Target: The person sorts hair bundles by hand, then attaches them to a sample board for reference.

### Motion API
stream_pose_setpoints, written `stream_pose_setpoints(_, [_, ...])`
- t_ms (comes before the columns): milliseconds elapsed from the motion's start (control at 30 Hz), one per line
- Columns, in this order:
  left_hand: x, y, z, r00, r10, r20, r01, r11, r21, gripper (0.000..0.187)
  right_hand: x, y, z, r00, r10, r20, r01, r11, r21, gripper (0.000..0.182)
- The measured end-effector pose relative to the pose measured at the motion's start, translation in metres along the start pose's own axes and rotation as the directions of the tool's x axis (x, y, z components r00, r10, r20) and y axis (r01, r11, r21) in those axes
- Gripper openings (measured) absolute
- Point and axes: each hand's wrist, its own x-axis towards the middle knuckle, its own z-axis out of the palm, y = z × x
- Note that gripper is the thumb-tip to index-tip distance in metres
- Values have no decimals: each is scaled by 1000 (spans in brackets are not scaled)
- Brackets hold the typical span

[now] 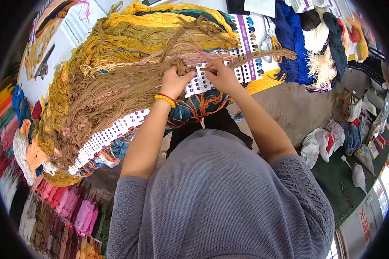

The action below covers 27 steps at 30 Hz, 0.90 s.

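My left hand (176, 82), with a yellow and red bracelet at the wrist, is closed round a bunch of brown thread at the right end of a large brown thread pile (112, 93). Just right of it, my right hand (222, 75) pinches a small piece of brown thread over a white punched card strip (196, 84). A long brown skein (263, 54) stretches rightward from behind my right hand, across white cards with purple bands (249, 47). Pink thread (194, 57) lies just beyond my hands.
Yellow and olive skeins (130, 32) cover the table's far side. Scissors (274, 43) lie near blue skeins (293, 47) at right. Dark teal bundles (181, 113) sit at the near edge. Plastic bags (321, 142) are on the floor; pink skeins (69, 200) hang lower left.
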Motion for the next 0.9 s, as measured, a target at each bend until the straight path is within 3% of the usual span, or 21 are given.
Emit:
stream_pose_setpoints(100, [-1, 6, 8, 992, 76, -103, -63, 991, 119, 34, -2, 0, 0, 1000, 18, 14, -18, 999, 28, 28])
stream_pose_setpoints(200, [-7, 5, 12, 992, 67, -104, -69, 997, -19, 34, -1, 3, 2, 1000, -18, -18, 19, 999, 43, 26])
stream_pose_setpoints(267, [-13, 8, 10, 995, 78, -67, -77, 997, 14, 29, -1, 6, 5, 999, -40, -37, 41, 998, 40, 26])
stream_pose_setpoints(333, [-18, 10, 11, 989, 142, -28, -140, 889, -435, 21, -2, 9, 8, 994, -83, -78, 91, 991, 101, 24])
stream_pose_setpoints(367, [-24, 14, 5, 999, 13, 39, 7, 878, -478, 15, -1, 11, 10, 993, -82, -80, 90, 991, 102, 24])
stream_pose_setpoints(433, [-34, 18, -7, 961, -17, 276, 231, 599, -767, 16, -3, 14, 16, 966, -177, -190, 204, 970, 135, 20])
stream_pose_setpoints(467, [-42, 27, -11, 944, -4, 330, 283, 526, -802, 18, -3, 15, 17, 966, -175, -190, 203, 970, 138, 20])
stream_pose_setpoints(533, [-49, 28, -17, 901, 73, 427, 337, 502, -796, 23, -3, 15, 16, 957, -200, -209, 208, 978, 17, 14])
stream_pose_setpoints(633, [-41, 28, -7, 866, -47, 498, 449, 510, -734, 28, -12, 8, 10, 941, -160, -297, 203, 972, 120, 14])
stream_pose_setpoints(667, [-40, 32, -1, 850, -108, 515, 505, 446, -739, 29, -19, 3, 11, 906, -288, -309, 308, 951, 17, 11])
stream_pose_setpoints(733, [-34, 29, 9, 827, -28, 562, 528, 380, -759, 29, -31, -6, 10, 819, -513, -256, 499, 858, -124, 8])
stream_pose_setpoints(767, [-30, 26, 11, 807, 2, 590, 552, 351, -756, 28, -31, -8, 11, 810, -525, -262, 491, 851, -188, 8])
stream_pose_setpoints(800, [-31, 23, 12, 804, 4, 594, 555, 351, -754, 28, -29, -13, 8, 841, -479, -252, 437, 876, -207, 13])
stream_pose_setpoints(867, [-36, 24, 11, 939, -159, 307, 340, 583, -738, 28, -18, -16, 8, 881, -410, -235, 319, 882, -346, 30])
stream_pose_setpoints(900, [-39, 23, 9, 955, -214, 204, 295, 655, -696, 27, -14, -18, 7, 898, -395, -194, 300, 872, -387, 34])
